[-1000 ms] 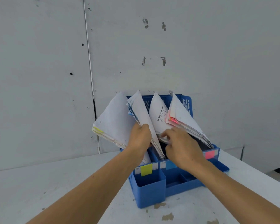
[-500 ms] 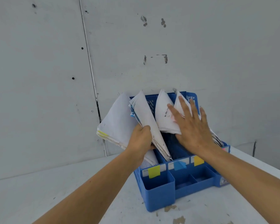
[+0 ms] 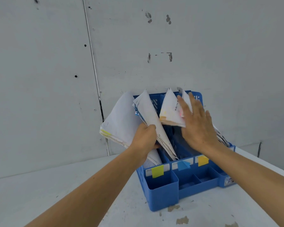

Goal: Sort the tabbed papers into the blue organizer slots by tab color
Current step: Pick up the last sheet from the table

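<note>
The blue organizer (image 3: 161,190) stands on the white table against the wall, its front labels marked yellow (image 3: 157,171), blue (image 3: 183,164) and orange-yellow (image 3: 203,160). Several paper stacks lean in its slots: a yellow-tabbed stack (image 3: 120,122) at the far left, a blue-tabbed stack (image 3: 150,112) beside it, an orange-tabbed stack (image 3: 170,110), and a rightmost stack (image 3: 220,136) mostly hidden by my right hand. My left hand (image 3: 144,136) grips the two left stacks near their lower edges. My right hand (image 3: 195,123), fingers straight and spread, presses flat on the two right stacks.
A grey panelled wall rises right behind the organizer. The white table (image 3: 72,185) has chipped paint spots (image 3: 182,220) in front of the organizer. The table's right edge runs close past the organizer.
My right hand went from curled low among the papers to flat and spread against the right stacks, pushing them rightward. The left hand kept its grip.
</note>
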